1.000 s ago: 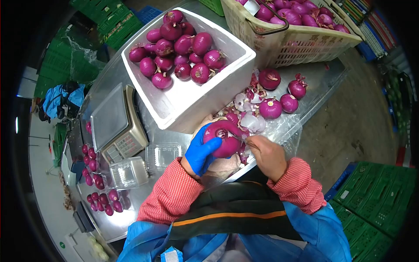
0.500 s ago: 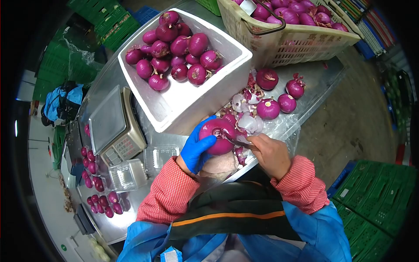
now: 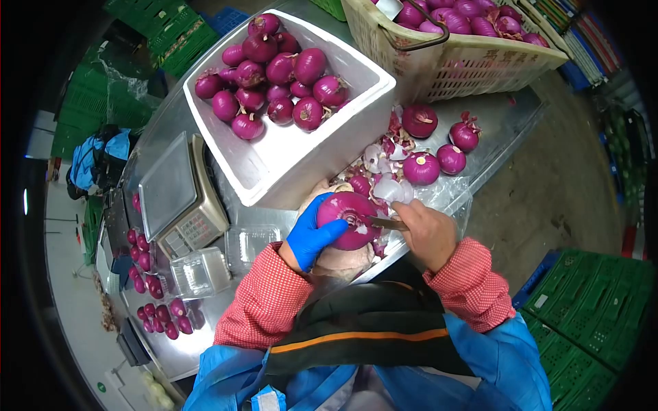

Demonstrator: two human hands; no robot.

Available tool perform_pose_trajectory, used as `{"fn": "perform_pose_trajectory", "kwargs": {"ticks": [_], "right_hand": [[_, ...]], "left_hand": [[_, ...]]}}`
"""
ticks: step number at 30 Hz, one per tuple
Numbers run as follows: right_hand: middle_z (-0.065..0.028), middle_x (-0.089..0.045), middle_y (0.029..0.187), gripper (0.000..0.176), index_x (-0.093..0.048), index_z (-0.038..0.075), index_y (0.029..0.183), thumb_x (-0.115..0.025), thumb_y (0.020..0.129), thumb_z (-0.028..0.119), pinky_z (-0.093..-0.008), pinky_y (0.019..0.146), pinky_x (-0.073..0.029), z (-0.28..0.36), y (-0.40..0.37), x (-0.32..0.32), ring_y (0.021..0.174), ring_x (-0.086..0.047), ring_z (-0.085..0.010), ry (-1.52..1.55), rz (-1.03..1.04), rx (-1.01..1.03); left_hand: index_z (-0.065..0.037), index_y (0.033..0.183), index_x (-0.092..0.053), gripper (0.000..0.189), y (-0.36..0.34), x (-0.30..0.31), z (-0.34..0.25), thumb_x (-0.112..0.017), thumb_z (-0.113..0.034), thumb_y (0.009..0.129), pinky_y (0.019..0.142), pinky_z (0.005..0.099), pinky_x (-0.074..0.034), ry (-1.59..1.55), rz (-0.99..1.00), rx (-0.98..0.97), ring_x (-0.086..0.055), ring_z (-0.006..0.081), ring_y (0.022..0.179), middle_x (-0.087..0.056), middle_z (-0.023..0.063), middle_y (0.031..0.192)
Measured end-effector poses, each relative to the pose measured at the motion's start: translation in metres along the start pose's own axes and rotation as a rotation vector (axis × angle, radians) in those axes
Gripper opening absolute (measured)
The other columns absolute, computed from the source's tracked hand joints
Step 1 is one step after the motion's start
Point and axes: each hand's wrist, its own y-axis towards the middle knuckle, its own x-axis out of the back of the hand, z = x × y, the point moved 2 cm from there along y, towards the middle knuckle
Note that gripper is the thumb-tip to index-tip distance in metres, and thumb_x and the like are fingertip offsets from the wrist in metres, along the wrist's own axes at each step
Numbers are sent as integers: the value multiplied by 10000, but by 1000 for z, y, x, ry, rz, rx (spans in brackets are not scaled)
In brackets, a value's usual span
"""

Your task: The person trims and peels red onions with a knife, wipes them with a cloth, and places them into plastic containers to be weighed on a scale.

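My left hand (image 3: 312, 234), in a blue glove, is wrapped round a large red onion (image 3: 348, 220) and holds it above the table's near edge. My right hand (image 3: 426, 234), without a glove, grips a small knife (image 3: 388, 222), its blade at the onion's root end. Beneath and behind the onion lie peeled skins (image 3: 389, 189) and a pale cloth-like thing (image 3: 340, 262). Several loose onions (image 3: 421, 168) rest beyond the skins. A white foam box (image 3: 322, 154) with several red onions (image 3: 280, 68) stands behind my left hand.
A cream basket (image 3: 473, 72) full of onions stands at the back right. On the left are a scale (image 3: 190, 218), clear plastic containers (image 3: 200, 274) and packed onions (image 3: 163, 314). Green crates (image 3: 591, 294) are stacked at the right, beside the table.
The onion has turned in my left hand, so its root end faces more upward. My right hand has shifted slightly, and the knife blade now lies nearly level.
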Motion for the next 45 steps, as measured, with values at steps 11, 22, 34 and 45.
{"fn": "perform_pose_trajectory", "kwargs": {"ticks": [11, 22, 34, 45], "right_hand": [[65, -394, 623, 348, -600, -8, 1070, -428, 1056, 294, -205, 389, -292, -13, -10, -61, 417, -331, -41, 1256, 242, -913], [-70, -598, 801, 309, -657, 94, 1104, -701, 818, 202, -369, 594, -519, -7, 0, -5, 702, -651, -254, 122, 21, 17], [-73, -541, 763, 372, -652, 75, 1123, -702, 758, 128, -364, 558, -490, -11, 12, 0, 645, -614, -242, -7, -39, 133], [-145, -654, 897, 281, -642, 74, 1134, -591, 907, 231, -417, 685, -522, 2, 2, -24, 811, -656, -349, 379, 74, -239]], "left_hand": [[4, 1261, -570, 508, 13, 3, 16, -743, -125, 801, 987, 335, -467, 80, -137, -38, -576, 216, 1135, -602, 117, 1216], [-39, 1408, -417, 663, 14, 11, 2, -737, -102, 830, 964, 340, -520, -141, -60, 89, -604, 221, 1125, -600, 101, 1245], [-9, 1376, -453, 604, 7, 5, -9, -709, -190, 860, 1046, 366, -457, -273, 45, 128, -575, 235, 1187, -584, 127, 1288], [-8, 1248, -550, 454, 16, -1, 4, -733, -139, 855, 927, 289, -500, -6, -96, 5, -612, 152, 1015, -636, 69, 1119]]}}
